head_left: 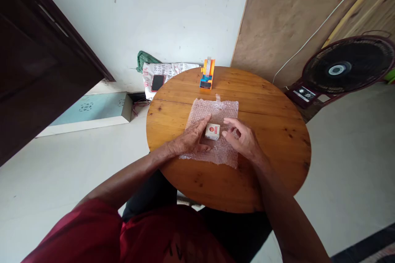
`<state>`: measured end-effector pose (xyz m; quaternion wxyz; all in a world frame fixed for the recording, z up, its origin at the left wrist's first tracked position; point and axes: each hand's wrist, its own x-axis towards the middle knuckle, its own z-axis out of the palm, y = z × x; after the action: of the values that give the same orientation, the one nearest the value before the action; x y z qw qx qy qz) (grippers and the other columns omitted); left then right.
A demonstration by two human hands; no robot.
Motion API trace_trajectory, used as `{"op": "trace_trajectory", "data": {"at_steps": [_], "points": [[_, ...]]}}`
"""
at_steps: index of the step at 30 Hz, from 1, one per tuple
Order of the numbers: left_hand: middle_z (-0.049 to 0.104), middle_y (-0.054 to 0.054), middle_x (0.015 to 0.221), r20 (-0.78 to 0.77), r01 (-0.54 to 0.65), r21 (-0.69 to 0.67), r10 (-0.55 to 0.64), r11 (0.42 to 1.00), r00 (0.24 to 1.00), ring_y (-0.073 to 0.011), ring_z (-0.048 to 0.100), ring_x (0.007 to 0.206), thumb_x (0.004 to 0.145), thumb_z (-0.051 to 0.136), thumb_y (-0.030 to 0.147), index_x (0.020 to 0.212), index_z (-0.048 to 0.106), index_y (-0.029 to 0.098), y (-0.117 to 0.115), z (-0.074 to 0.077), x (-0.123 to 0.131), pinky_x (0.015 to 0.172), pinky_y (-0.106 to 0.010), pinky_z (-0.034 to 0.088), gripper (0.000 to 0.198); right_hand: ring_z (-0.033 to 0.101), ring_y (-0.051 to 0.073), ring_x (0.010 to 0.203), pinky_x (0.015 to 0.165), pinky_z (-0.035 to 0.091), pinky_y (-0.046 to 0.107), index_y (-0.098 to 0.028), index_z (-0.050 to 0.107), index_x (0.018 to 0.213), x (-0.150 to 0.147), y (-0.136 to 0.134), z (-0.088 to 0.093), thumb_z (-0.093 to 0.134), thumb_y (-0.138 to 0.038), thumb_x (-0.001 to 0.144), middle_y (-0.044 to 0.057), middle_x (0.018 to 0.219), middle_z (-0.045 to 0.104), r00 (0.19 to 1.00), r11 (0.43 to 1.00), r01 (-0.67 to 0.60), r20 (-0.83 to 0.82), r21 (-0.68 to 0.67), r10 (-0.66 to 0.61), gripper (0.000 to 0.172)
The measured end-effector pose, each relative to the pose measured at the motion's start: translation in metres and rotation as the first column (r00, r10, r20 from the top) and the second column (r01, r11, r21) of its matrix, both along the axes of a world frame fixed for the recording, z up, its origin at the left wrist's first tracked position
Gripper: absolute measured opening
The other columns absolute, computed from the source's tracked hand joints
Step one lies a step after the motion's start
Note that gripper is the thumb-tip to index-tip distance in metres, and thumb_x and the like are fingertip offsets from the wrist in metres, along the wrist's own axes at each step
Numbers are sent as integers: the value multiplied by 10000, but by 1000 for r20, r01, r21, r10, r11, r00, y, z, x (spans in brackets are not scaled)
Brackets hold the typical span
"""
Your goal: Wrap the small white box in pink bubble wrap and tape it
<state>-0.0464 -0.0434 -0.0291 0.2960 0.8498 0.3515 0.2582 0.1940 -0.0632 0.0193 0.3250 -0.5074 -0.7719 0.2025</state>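
A small white box [212, 131] with red print sits near the middle of a sheet of bubble wrap [219, 154] laid flat on the round wooden table. My left hand [195, 136] rests on the wrap just left of the box, fingers stretched out and thumb apart. On the other side, my right hand [242, 136] hovers close to the box's right, its fingers slightly bent and spread with nothing between them. Part of the wrap is covered by both hands.
An orange and blue tape dispenser [207, 76] stands at the far side of the wooden table [277, 144]. Behind the table's left edge, a phone [158, 82] lies on a printed white sack [174, 68]. A black fan [342, 68] stands at the right.
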Motion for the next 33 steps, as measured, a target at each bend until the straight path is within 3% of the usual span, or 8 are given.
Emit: {"op": "trace_trajectory", "data": {"at_steps": [6,10,15,20,23,28,30,33], "points": [[341,-219,1594,14,105,8,-105,994,994,-383,332,1489,706,823,423,1622,-14,219,11,-1,-8,1211,-542,326,1258,590,352,1258,1057,468,519,-217,520,1421,-18,-2,-11,725,-401,770,146,1373,635,977,990,-137,170,35,129,708],[376,-217,1575,-75,81,-40,-84,996,994,-408,331,1481,665,840,480,1616,102,183,12,5,-8,1222,-552,296,1240,654,349,1162,1007,498,514,-244,615,1315,-23,1,-20,653,-360,816,127,1198,732,977,998,-59,207,-14,61,513],[373,-184,1585,-147,68,-30,-72,997,987,-375,307,1498,683,812,541,1567,283,196,10,16,-2,1250,-527,240,1086,706,308,1002,878,554,456,-250,634,1205,-17,3,-13,689,-385,765,88,1097,755,1000,987,22,9,-161,-21,463],[282,-204,1629,-283,88,-52,-99,995,954,-397,231,1526,675,814,552,1589,248,168,14,26,2,1246,-531,215,1142,689,231,843,771,545,374,-240,619,1036,2,14,-13,716,-408,726,38,990,740,943,978,121,-288,-169,-166,365],[180,-180,1672,-417,147,-22,-143,989,898,-413,173,1540,681,801,559,1598,227,203,19,41,4,1239,-553,186,1139,671,224,835,778,531,371,-236,612,1023,12,22,-21,709,-421,727,20,939,727,901,955,246,-323,-165,-288,362],[460,-151,1537,-564,236,19,-184,972,805,-369,398,1431,730,737,587,1479,460,194,26,67,16,1180,-494,309,890,666,236,842,797,522,379,-222,620,1027,16,28,-28,710,-419,715,30,921,732,897,936,310,-276,-165,-346,380],[512,-171,1488,-545,145,97,-69,985,836,-356,465,1376,809,677,542,1443,502,153,28,65,24,1158,-475,337,765,671,240,842,796,526,383,-225,622,1030,14,27,-28,709,-410,712,29,907,734,906,939,296,-260,-173,-334,378],[325,-199,1618,-465,108,187,-9,976,885,-370,305,1496,823,663,573,1537,362,125,32,46,33,1208,-505,259,895,676,241,833,798,535,391,-228,626,1019,12,27,-25,714,-402,701,28,897,737,910,939,287,-251,-188,-329,373]]}}
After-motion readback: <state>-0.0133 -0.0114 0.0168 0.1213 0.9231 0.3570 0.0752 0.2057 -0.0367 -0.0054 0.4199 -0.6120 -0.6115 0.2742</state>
